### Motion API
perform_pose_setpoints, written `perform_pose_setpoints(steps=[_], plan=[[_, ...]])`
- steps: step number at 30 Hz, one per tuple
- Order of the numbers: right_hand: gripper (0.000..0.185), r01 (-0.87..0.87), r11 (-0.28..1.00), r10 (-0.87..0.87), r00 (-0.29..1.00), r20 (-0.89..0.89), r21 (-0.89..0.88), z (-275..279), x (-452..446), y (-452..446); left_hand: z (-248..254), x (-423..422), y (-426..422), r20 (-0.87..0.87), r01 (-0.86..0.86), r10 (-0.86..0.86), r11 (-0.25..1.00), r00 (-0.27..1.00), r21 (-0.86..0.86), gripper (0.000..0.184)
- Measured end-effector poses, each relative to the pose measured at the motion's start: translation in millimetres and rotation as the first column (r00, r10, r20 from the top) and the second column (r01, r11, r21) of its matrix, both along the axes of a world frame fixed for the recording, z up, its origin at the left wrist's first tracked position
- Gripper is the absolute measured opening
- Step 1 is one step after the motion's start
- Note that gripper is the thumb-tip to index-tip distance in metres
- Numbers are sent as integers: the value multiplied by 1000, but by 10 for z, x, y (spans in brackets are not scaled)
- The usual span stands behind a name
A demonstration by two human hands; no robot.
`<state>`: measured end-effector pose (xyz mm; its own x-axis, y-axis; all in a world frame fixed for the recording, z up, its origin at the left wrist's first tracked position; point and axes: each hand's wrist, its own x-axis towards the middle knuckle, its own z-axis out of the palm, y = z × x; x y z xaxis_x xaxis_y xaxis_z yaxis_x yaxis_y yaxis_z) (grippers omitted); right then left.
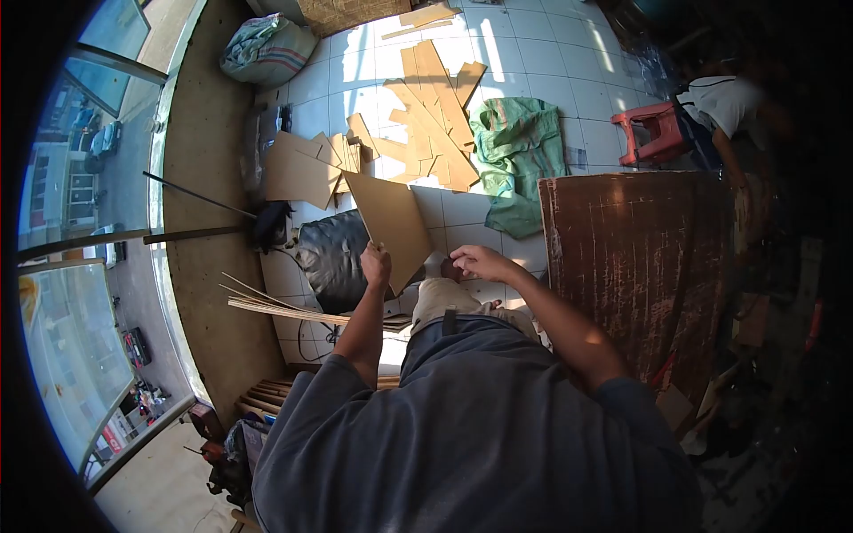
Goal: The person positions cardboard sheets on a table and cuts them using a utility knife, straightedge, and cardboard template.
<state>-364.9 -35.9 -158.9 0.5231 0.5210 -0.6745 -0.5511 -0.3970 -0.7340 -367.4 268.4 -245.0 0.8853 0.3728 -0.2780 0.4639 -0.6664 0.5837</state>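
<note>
Find L hand [377,264] clamped on L edge of board [397,226], nr its btm corner. Read board as tilted, held off level above tiled floor [533,53], w/ part of black bag [324,253] hidden behind it. Find R hand [481,262] apart from L hand and just R of board, fingers part-curled nr pale trousers [435,298] (holding or not: cannot tell).

Locate offcuts [431,115] fwd of board, in loose, overlapping heap on floor. To L of heap, note large flat piece [295,169], w/ smaller pcs adj. To R of heap, note green sack [520,147], crumpled, laid on floor.

Farther R, see brown panel [635,249], broad, w/ scratched surface. Beyond its far edge, see red stool [653,129] next to another person [718,98] in white top, w/ one bare arm lowered nr panel corner.

Under L forearm, see thin strips [284,309], bundled, w/ ends fanned out to L. At far L, nr wall, see striped sack [267,49], bulging.
</note>
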Motion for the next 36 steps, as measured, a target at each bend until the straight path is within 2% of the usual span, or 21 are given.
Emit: perform_pose_setpoints(steps=[3, 5, 6, 9, 10, 13, 17, 19, 23, 25, 27, 29, 31, 33, 35, 36], plan=[[35, 110, 993, -111, 994, 22, 29, 75, -144, -181, 16, -245, 236, -30, -35, 34, 999, 999, -31, 32], [35, 127, 992, -127, 992, 27, -1, 176, -257, -258, -102, -307, 322, -1, -37, 37, 997, 999, -61, 30], [35, 129, 991, -128, 991, 37, -30, 191, -299, -293, -47, -296, 321, -71, -37, 33, 998, 997, -48, 31], [36, 118, 993, -118, 993, 9, 6, 225, -446, -400, -12, -198, 293, -112, -35, 37, 999, 993, 18, 32], [36, 124, 992, -124, 992, 16, 3, 193, -488, -420, -87, -133, 318, -143, -82, 76, 996, 987, -37, 35], [35, 158, 987, -158, 987, 30, 7, 119, -593, -467, -173, 24, 382, -162, -100, 97, 995, 982, -11, 36], [35, 207, 978, -205, 977, 57, -18, 179, -661, -548, -65, 46, 385, -167, -69, 71, 997, 983, 18, 34], [35, 233, 971, -224, 965, 136, -56, 265, -675, -604, -54, 17, 380, -66, -89, 83, 990, 994, -106, 35], [34, 311, 949, -298, 939, 172, -53, 342, -721, -682, -64, 36, 395, -112, -80, 73, 995, 991, -56, 38], [34, 338, 940, -315, 913, 258, -50, 368, -774, -742, -166, 69, 468, -84, -87, 84, 995, 993, -42, 50], [34, 390, 919, -359, 890, 281, -62, 400, -836, -806, -361, 126, 576, -74, -183, 181, 983, 981, -26, 67], [34, 372, 925, -334, 894, 299, -77, 590, -854, -806, -273, 214, 604, -52, -150, 147, 987, 988, -63, 80], [35, 399, 911, -348, 878, 328, -101, 824, -883, -821, -416, 324, 667, 7, -147, 148, 986, 989, -73, 77], [36, 475, 874, -416, 838, 353, -97, 809, -973, -831, -371, 418, 679, 30, -69, 75, 986, 997, -153, 72], [37, 536, 841, -471, 796, 380, -81, 760, -1079, -817, -543, 575, 811, 17, -34, 36, 992, 999, -121, 65], [37, 554, 832, -498, 773, 392, -35, 724, -1147, -810, -549, 640, 830, -37, -78, 73, 987, 997, -138, 64]])
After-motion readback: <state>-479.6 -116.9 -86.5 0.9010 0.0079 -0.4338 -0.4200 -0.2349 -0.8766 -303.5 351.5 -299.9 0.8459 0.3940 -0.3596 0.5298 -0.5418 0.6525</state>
